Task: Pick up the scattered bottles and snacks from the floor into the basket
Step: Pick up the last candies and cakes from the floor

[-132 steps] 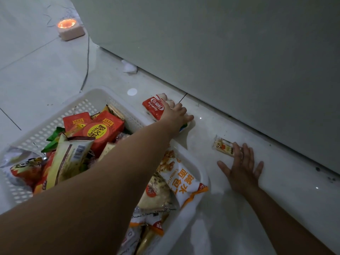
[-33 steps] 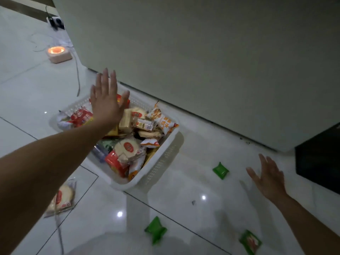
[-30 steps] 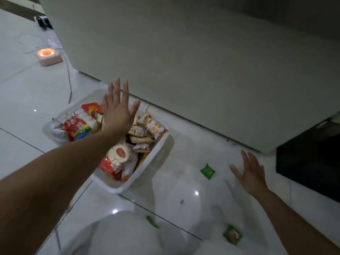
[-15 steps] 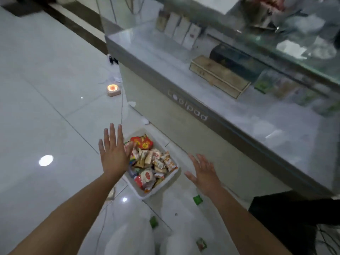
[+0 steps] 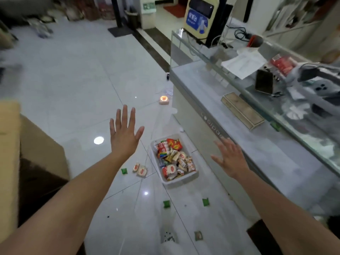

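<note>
Hands: left hand [image 5: 124, 132] and right hand [image 5: 229, 158] spread flat, empty; basket [image 5: 191, 176] of snacks [image 5: 173, 159] on floor between and below them

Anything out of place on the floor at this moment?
Yes. Snacks lie outside the basket: two pale packets and a green packet on its left, two green ones nearer the person, another closer still. Both hands are open, holding nothing.
</note>
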{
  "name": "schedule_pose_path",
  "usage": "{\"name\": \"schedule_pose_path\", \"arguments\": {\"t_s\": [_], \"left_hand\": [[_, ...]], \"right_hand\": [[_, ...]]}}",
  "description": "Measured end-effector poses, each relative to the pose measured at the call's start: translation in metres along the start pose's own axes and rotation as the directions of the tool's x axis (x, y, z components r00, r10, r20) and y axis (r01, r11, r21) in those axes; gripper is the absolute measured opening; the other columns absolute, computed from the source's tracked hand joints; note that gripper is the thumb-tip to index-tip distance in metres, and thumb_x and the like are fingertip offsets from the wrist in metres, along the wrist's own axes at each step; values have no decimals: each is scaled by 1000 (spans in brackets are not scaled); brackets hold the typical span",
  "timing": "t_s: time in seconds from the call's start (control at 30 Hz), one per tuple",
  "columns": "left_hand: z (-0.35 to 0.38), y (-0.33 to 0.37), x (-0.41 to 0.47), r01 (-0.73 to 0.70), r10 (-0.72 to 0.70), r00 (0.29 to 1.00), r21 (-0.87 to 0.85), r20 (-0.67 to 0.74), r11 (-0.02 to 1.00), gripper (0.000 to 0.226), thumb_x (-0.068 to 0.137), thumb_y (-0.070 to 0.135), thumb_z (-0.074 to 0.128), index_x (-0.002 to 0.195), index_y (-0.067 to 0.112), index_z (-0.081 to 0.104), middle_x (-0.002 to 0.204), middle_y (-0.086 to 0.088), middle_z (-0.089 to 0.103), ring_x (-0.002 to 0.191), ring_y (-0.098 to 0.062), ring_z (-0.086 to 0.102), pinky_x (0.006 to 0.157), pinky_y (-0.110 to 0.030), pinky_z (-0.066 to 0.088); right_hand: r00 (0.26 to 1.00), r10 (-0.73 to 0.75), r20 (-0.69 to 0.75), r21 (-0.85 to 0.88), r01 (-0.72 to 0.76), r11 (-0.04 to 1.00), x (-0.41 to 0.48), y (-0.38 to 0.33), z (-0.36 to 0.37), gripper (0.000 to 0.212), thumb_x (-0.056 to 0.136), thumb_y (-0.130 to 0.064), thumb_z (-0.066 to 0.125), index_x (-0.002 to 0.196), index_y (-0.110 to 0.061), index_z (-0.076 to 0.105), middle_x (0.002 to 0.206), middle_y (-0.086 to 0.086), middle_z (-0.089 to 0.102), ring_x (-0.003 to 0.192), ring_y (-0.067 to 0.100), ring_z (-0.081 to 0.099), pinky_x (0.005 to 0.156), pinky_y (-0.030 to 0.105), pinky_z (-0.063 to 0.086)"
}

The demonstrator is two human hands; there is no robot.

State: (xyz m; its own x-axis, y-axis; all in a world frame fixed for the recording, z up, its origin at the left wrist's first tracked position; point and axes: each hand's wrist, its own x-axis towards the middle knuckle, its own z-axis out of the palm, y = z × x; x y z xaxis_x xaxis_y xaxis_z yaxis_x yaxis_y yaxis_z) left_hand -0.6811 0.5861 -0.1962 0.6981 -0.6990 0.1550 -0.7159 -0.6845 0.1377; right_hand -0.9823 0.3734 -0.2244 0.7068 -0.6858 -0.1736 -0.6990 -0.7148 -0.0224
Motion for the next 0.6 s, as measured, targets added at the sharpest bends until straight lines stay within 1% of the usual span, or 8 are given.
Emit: {"name": "schedule_pose_path", "arguments": {"t_s": [0.1,0.13,0.2,0.27,0.3,0.37,0.47,0.6], "left_hand": [[-11,3,-29,-24,23,1000,6,14,1000,70,93,57,13,151,25,-11,158,0,-20,145,-21,-19,117,-44,-9],[-12,6,-40,-40,40,999,1,18,999,71,92,58,12,151,25,-11,158,-1,-20,145,-21,-19,117,-44,-9],[-12,14,-62,-72,72,997,-10,42,997,71,92,58,10,151,25,-12,158,-1,-20,145,-21,-19,117,-44,-9],[-10,22,-86,-107,108,993,-19,52,994,72,91,59,10,151,25,-12,158,-2,-20,145,-22,-19,117,-45,-9],[-8,26,-99,-122,124,991,-33,60,992,73,90,59,10,151,25,-11,158,-2,-20,145,-22,-19,117,-45,-9],[-4,34,-124,-140,144,987,-58,77,988,74,90,60,11,151,25,-11,158,-2,-19,146,-22,-18,117,-45,-9],[2,46,-151,-167,172,980,-56,101,984,72,92,59,15,151,26,-10,158,-2,-20,145,-21,-19,117,-45,-8],[21,67,-165,-159,168,979,-77,118,984,72,95,58,21,150,26,-13,157,-1,-23,144,-21,-22,116,-43,-11]], "right_hand": [[999,47,24,-35,-46,998,-39,12,-3,120,49,-82,-34,150,-31,5,159,1,3,147,22,2,118,46,1],[998,65,17,-28,-64,998,-53,14,-1,119,50,-82,-33,150,-31,4,159,1,2,147,22,2,118,46,1],[993,114,12,17,-114,993,-84,17,6,100,67,-81,-13,150,-31,7,159,2,4,147,23,4,118,46,3],[988,152,14,55,-152,987,-118,18,17,74,87,-69,18,150,-31,10,159,3,7,147,23,4,119,47,3],[987,157,29,51,-159,986,-135,18,23,68,92,-62,26,150,-31,10,159,2,6,147,23,3,119,47,2],[985,161,58,40,-163,986,-162,21,30,73,88,-68,20,150,-32,8,159,2,5,147,23,2,119,47,1],[981,170,92,44,-175,984,-190,27,37,93,66,-72,-7,150,-33,1,159,2,0,147,23,-4,119,47,-2],[980,180,84,33,-184,982,-204,41,60,97,65,-79,-15,149,-34,-4,159,3,-2,147,23,-5,119,47,-1]]}}
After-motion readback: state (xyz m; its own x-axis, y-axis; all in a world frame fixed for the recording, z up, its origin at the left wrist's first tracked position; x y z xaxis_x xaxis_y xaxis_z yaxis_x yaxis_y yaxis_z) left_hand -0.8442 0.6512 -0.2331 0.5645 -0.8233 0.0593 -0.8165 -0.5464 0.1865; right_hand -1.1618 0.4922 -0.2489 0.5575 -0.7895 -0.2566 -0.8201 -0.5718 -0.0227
